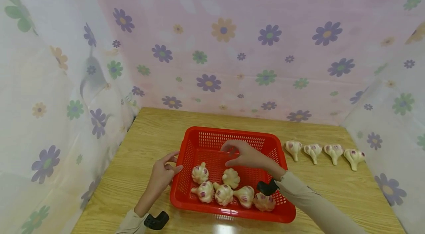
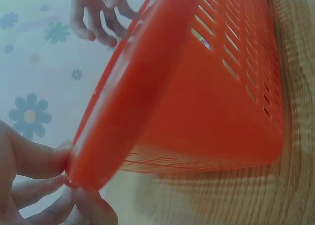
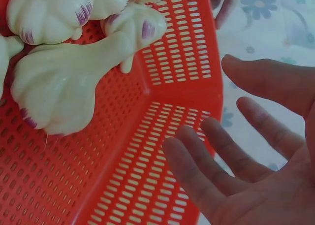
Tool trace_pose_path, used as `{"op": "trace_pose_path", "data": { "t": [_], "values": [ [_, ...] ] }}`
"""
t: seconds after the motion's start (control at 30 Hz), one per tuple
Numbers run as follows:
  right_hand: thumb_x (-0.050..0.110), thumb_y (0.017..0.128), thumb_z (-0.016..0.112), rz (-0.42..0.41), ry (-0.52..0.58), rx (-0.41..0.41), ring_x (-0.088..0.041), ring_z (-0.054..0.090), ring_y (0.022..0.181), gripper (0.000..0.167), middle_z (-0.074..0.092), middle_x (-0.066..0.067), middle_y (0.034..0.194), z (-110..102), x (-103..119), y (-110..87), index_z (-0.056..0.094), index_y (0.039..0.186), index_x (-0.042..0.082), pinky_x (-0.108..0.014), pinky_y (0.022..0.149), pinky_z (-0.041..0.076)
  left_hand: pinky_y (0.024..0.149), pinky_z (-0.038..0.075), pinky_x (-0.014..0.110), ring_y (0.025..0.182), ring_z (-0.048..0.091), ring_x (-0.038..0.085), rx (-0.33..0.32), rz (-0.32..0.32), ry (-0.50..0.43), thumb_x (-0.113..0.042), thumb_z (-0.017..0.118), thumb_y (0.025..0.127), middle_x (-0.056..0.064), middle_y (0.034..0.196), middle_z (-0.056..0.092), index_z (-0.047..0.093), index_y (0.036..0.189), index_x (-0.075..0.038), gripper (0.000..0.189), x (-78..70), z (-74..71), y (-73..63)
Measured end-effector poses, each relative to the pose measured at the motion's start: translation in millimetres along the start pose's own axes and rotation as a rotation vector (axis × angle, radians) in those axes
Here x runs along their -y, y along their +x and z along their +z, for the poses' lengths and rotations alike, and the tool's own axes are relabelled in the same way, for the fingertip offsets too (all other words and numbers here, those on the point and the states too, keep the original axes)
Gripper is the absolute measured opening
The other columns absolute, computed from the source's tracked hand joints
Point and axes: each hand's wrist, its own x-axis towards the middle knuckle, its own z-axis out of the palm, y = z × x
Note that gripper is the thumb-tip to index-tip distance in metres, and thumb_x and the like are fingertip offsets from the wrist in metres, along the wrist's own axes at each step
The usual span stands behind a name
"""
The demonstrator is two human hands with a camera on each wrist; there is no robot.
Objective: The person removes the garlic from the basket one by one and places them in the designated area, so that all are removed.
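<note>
A red plastic basket (image 1: 232,212) with slotted sides stands on the table, several garlic bulbs (image 1: 224,194) lying along its near side. At the basket's left side, my left hand (image 1: 160,175) pinches the rim; thumb and fingers meet round the rim corner in the left wrist view. Above the basket floor hovers my right hand (image 1: 247,156), its fingers spread and loosely bent with nothing between them. Just below it lies one pale garlic bulb (image 1: 231,178). In the right wrist view a long-necked garlic bulb (image 3: 59,89) lies apart from the right fingertips (image 3: 173,145).
Right of the basket, several garlic bulbs (image 1: 334,153) stand in a row on the wooden table (image 1: 156,123), stems toward me. Flowered cloth (image 1: 206,60) hangs behind the table and on both sides. A black device (image 1: 157,220) sits on each wrist.
</note>
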Motion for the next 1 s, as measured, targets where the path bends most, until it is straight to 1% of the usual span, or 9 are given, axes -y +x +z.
{"op": "trace_pose_path", "data": {
  "t": [0.03,0.13,0.17,0.3,0.5,0.57,0.67,0.83,1.0],
  "values": [
    [0.015,0.084,0.073,-0.002,0.003,0.012,-0.025,0.056,0.103,0.032,0.058,-0.003,0.114,1,1,2.8,0.059,0.113,0.014,-0.045,0.088,0.048,0.040,0.047,0.031,0.055,0.052,0.019,0.000,0.001,-0.001,0.001,0.066,0.084,0.013,0.103,0.058,0.058,0.129,-0.011,0.047,0.0,-0.2,-0.1],
    [0.014,0.084,0.073,-0.001,-0.008,0.043,-0.023,0.055,0.103,0.032,0.058,-0.001,0.114,6,4,10.7,0.059,0.113,0.016,-0.039,0.085,0.049,0.040,0.047,0.032,0.055,0.051,0.019,-0.005,0.001,-0.002,0.001,0.066,0.084,0.013,0.102,0.058,0.059,0.129,-0.011,0.047,0.3,-0.4,0.0],
    [0.014,0.084,0.073,-0.005,-0.012,0.055,-0.022,0.055,0.103,0.033,0.058,0.001,0.114,7,4,13.0,0.059,0.113,0.018,-0.036,0.084,0.050,0.040,0.047,0.032,0.054,0.051,0.019,-0.005,0.001,-0.001,0.001,0.066,0.084,0.013,0.102,0.058,0.058,0.129,-0.011,0.047,0.5,-0.4,0.2],
    [0.012,0.083,0.073,-0.021,-0.032,0.102,-0.022,0.055,0.100,0.035,0.057,0.002,0.114,13,4,23.1,0.059,0.114,0.020,-0.031,0.079,0.051,0.039,0.047,0.032,0.052,0.050,0.018,-0.005,0.005,-0.001,0.000,0.067,0.084,0.012,0.102,0.058,0.059,0.129,-0.011,0.048,0.5,0.1,1.1],
    [0.008,0.083,0.073,-0.049,-0.021,0.184,-0.033,0.056,0.102,0.038,0.058,-0.006,0.118,24,3,37.5,0.059,0.117,0.014,-0.031,0.079,0.051,0.039,0.047,0.032,0.053,0.050,0.019,0.001,0.005,-0.007,0.000,0.067,0.084,0.013,0.102,0.058,0.059,0.129,-0.010,0.047,-1.0,0.0,0.4],
    [0.006,0.083,0.072,-0.045,-0.026,0.207,-0.035,0.055,0.104,0.039,0.057,-0.009,0.120,27,2,42.2,0.058,0.118,0.014,-0.032,0.081,0.051,0.039,0.047,0.032,0.052,0.050,0.019,0.001,0.003,-0.006,0.000,0.067,0.084,0.012,0.102,0.058,0.059,0.129,-0.010,0.047,-1.2,0.0,0.4],
    [0.003,0.083,0.071,-0.040,-0.068,0.236,-0.032,0.056,0.104,0.039,0.057,-0.008,0.120,33,-1,50.2,0.059,0.117,0.016,-0.030,0.079,0.051,0.039,0.047,0.033,0.051,0.049,0.018,0.002,0.003,-0.005,0.000,0.067,0.084,0.012,0.102,0.058,0.059,0.129,-0.011,0.047,-1.7,0.0,0.5],
    [-0.004,0.080,0.070,-0.044,-0.110,0.310,-0.030,0.056,0.102,0.040,0.059,-0.006,0.115,43,-3,64.1,0.061,0.114,0.013,-0.027,0.077,0.051,0.040,0.048,0.036,0.049,0.047,0.017,-0.001,0.007,-0.004,0.000,0.067,0.084,0.012,0.101,0.059,0.059,0.128,-0.011,0.046,-2.4,-0.1,0.6],
    [-0.001,0.077,0.074,-0.074,-0.197,0.373,-0.018,0.056,0.097,0.035,0.060,0.002,0.107,54,-2,74.4,0.063,0.106,0.015,-0.024,0.076,0.050,0.039,0.047,0.035,0.050,0.047,0.017,-0.001,-0.002,-0.004,0.000,0.067,0.084,0.012,0.101,0.059,0.059,0.128,-0.011,0.046,-2.2,-0.3,0.3]
  ]
}}
